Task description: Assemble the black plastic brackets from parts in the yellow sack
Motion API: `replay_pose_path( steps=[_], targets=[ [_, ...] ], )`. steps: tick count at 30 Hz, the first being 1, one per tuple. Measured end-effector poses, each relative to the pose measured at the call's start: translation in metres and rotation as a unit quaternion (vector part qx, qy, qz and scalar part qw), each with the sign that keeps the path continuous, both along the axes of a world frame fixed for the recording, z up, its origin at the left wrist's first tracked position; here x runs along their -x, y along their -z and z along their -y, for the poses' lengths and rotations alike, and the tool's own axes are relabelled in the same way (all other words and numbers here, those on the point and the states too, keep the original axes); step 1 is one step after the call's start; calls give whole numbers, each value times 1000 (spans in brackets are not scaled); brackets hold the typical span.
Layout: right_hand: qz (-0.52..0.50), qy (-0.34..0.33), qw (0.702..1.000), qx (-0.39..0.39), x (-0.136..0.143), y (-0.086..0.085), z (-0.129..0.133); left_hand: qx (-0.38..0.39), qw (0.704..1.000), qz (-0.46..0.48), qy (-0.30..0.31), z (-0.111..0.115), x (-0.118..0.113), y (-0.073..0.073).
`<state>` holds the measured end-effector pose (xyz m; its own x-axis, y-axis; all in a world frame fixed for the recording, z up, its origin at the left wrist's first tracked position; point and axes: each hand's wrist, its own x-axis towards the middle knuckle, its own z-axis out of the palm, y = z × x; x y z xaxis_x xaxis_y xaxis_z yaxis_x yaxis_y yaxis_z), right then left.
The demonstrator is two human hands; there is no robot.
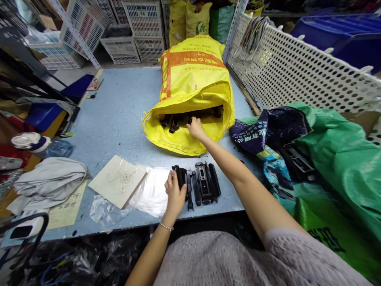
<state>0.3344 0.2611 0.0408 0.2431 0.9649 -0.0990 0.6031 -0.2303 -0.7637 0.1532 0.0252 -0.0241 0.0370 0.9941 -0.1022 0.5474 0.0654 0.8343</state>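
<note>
My right hand point(195, 128) reaches into the mouth of a large yellow woven sack point(195, 85), fingers curled by the dark parts inside; what they pinch, if anything, is hidden. Black plastic parts point(174, 124) lie in the sack's opening. Close to the table's front edge, my left hand point(175, 192) is closed around a black plastic part point(178, 174). Just right of it stands a row of long black parts, among them a slotted black rail point(204, 180) and a smooth black bar point(214, 180). Clear plastic bags point(151, 190) lie left of this hand.
A square pale board point(117, 180) and a grey cloth point(50, 178) lie on the blue table point(119, 107) to the left. Green sacks point(342, 159) with black parts crowd the right side. A white perforated panel point(297, 71) borders the table's right; plastic crates point(143, 20) stand behind.
</note>
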Motion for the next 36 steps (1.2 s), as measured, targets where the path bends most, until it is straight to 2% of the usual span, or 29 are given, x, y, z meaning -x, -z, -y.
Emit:
replay_pose_path(
  steps=[2, 5, 7, 10, 11, 12, 13, 16, 18, 19, 20, 21, 22, 23, 24, 25, 26, 27, 28, 29, 31, 33, 36],
  targets=[
    [-5, 13, 999, 28, -1, -4, -24, -12, 1000, -8, 14, 6, -11, 7],
    [-51, -4, 998, 44, -9, -13, -24, -15, 999, 29, 18, 3, -6, -2],
    [-89, -24, 995, 49, -20, -17, 0, -22, 997, 80, -1, -7, 5, -14],
    [-203, -74, 974, 63, -33, -17, 68, -11, 976, 219, -12, -32, 13, -33],
    [-334, -101, 934, 71, -33, -16, 97, 2, 958, 286, -1, -41, 11, -40],
    [-447, -122, 881, 96, -30, -13, 126, 19, 932, 360, 19, -49, 6, -47],
    [-527, -132, 830, 125, -25, -10, 154, 38, 899, 434, 44, -57, 0, -54],
    [-670, -133, 706, 187, -1, 1, 222, 104, 795, 584, 126, -67, -21, -72],
    [-732, -157, 628, 214, 11, 9, 246, 147, 764, 608, 157, -63, -30, -80],
    [-741, -187, 602, 230, 14, 12, 252, 163, 760, 608, 161, -60, -33, -83],
    [-729, -228, 595, 251, 13, 14, 253, 171, 762, 604, 158, -55, -34, -84],
    [-694, -270, 609, 274, 9, 14, 251, 171, 770, 597, 147, -51, -33, -85],
    [-638, -304, 647, 287, 2, 11, 247, 165, 782, 587, 131, -47, -31, -85],
    [-565, -319, 707, 282, -6, 6, 240, 154, 797, 573, 113, -44, -28, -85],
    [-480, -315, 779, 253, -14, 0, 232, 139, 816, 553, 93, -41, -25, -85],
    [-387, -293, 851, 198, -21, -9, 223, 121, 840, 524, 72, -39, -22, -86],
    [-289, -266, 911, 124, -27, -19, 215, 101, 865, 488, 54, -38, -20, -87],
    [-190, -246, 950, 44, -29, -29, 207, 78, 891, 446, 41, -37, -18, -87],
    [-95, -239, 966, -27, -28, -38, 199, 49, 914, 402, 35, -36, -16, -88],
    [-13, -243, 966, -87, -25, -46, 193, 18, 933, 359, 35, -35, -16, -89],
    [97, -267, 945, -165, -12, -54, 181, -43, 957, 284, 44, -34, -17, -90],
    [110, -281, 935, -186, 1, -53, 172, -85, 968, 232, 44, -34, -17, -89],
    [-6, -294, 946, -135, 10, -44, 166, -104, 973, 207, 19, -37, -13, -83]
  ],
)
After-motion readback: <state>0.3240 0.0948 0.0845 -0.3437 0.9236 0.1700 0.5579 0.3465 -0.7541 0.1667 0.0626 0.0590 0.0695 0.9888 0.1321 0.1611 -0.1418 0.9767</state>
